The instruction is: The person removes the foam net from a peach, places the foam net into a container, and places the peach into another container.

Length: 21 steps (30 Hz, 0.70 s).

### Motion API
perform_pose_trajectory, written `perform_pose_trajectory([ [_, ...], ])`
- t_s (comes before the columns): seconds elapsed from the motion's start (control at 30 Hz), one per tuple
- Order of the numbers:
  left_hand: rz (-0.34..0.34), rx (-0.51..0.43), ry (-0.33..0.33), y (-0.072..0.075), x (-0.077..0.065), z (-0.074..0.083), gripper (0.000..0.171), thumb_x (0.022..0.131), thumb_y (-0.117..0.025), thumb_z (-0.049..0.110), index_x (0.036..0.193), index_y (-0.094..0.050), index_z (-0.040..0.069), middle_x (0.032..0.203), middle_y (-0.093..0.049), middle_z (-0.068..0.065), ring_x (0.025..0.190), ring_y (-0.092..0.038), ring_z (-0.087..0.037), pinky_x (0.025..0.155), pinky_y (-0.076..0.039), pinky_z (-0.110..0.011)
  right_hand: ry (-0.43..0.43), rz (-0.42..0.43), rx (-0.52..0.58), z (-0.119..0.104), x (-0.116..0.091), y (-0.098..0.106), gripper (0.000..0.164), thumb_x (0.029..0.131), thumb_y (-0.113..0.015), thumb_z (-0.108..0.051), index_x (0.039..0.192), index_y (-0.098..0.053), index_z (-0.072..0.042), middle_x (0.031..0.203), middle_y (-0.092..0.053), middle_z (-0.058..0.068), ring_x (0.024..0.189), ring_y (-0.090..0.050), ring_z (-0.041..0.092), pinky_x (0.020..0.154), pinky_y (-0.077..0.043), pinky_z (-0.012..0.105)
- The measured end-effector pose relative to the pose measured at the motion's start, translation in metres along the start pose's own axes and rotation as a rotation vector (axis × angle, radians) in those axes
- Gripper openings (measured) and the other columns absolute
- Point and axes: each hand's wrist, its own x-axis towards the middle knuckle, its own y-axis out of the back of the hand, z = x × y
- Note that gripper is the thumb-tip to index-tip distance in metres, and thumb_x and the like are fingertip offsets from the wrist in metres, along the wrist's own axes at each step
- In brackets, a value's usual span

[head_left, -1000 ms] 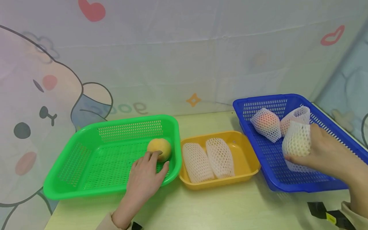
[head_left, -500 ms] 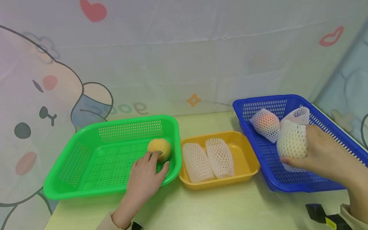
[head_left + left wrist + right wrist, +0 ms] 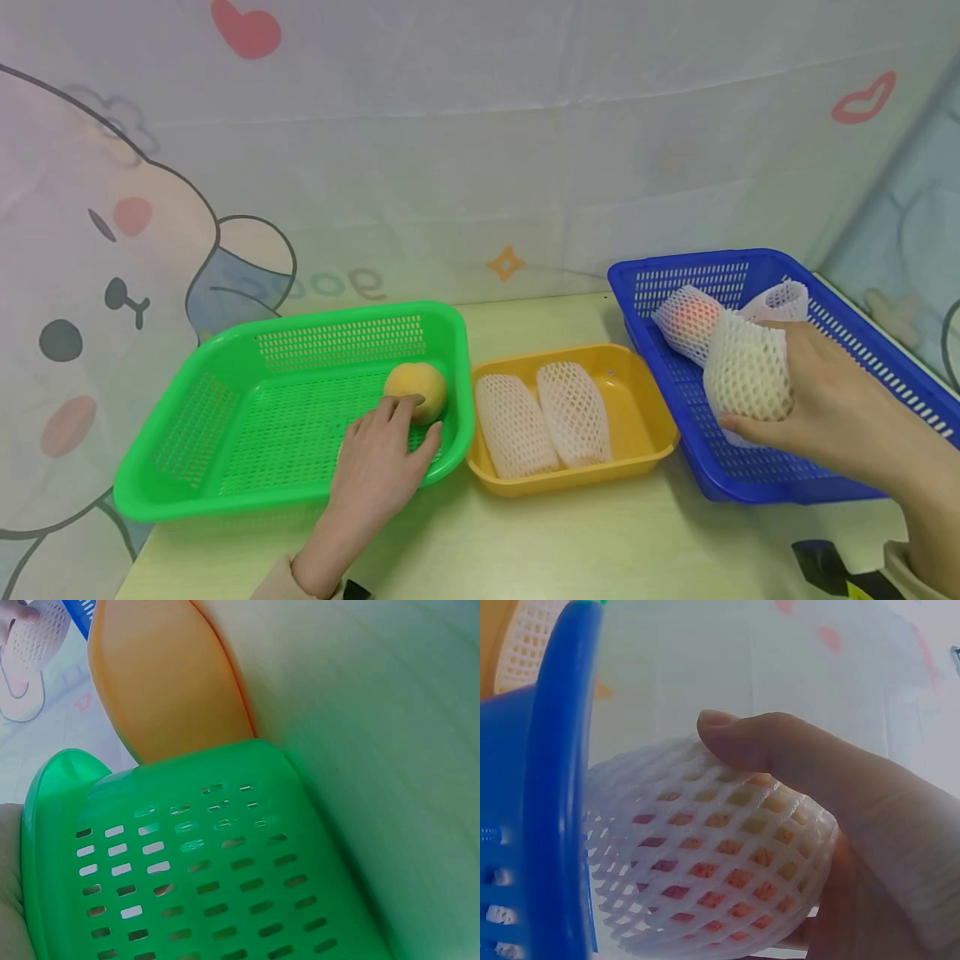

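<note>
My right hand [image 3: 832, 392] grips a peach in a white foam net sleeve [image 3: 748, 367] over the blue basket [image 3: 750, 492]. In the right wrist view, reddish and yellow skin of the netted peach [image 3: 727, 855] shows through the mesh, with my thumb across its top. My left hand [image 3: 378, 454] reaches over the near rim of the green basket [image 3: 225, 504], its fingers relaxed and touching the near side of a bare yellow peach [image 3: 417, 390]. What lies under its palm is mostly hidden. The left wrist view shows mainly the green basket's wall [image 3: 225, 847].
Between the baskets stands a shallow orange tray [image 3: 637, 417] with two foam net sleeves [image 3: 573, 412] in it. A netted peach [image 3: 690, 321] and another foam net [image 3: 783, 300] lie at the back of the blue basket. A printed curtain [image 3: 450, 167] hangs behind the table.
My right hand has moved a little to the left with the netted peach, now partly covering the netted fruit behind. My left hand has stayed still at the yellow peach.
</note>
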Motion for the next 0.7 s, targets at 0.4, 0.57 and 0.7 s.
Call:
perform_pose_trajectory([
  [0.4, 0.069, -0.014, -0.064, -0.001, 0.001, 0.001, 0.037, 0.091, -0.060, 0.033, 0.118, -0.062, 0.008, 0.111, -0.064, -0.008, 0.108, -0.060, -0.035, 0.095, -0.045, -0.053, 0.060, 0.010, 0.088, -0.019, -0.006, 0.001, 0.108, 0.066, -0.086, -0.045, 0.139, -0.024, 0.005, 0.119, -0.044, 0.028, 0.088, -0.057, 0.036, 0.059, -0.057, 0.047],
  [0.57, 0.125, -0.022, -0.107, 0.000, 0.001, 0.001, 0.033, 0.089, -0.064, 0.028, 0.114, -0.064, 0.007, 0.107, -0.065, -0.008, 0.104, -0.061, -0.033, 0.094, -0.046, -0.052, 0.119, 0.009, 0.131, -0.029, -0.005, -0.004, 0.103, 0.066, -0.085, -0.045, 0.139, -0.028, -0.001, 0.120, -0.046, 0.021, 0.093, -0.054, 0.031, 0.065, -0.057, 0.043],
  [0.7, 0.149, -0.015, -0.131, 0.000, 0.000, 0.001, 0.032, 0.088, -0.066, 0.027, 0.113, -0.065, 0.007, 0.106, -0.066, -0.008, 0.104, -0.062, -0.032, 0.094, -0.047, -0.051, 0.162, 0.019, 0.120, -0.036, -0.005, -0.008, 0.102, 0.067, -0.084, -0.047, 0.140, -0.030, -0.003, 0.119, -0.047, 0.017, 0.095, -0.052, 0.027, 0.068, -0.056, 0.040],
])
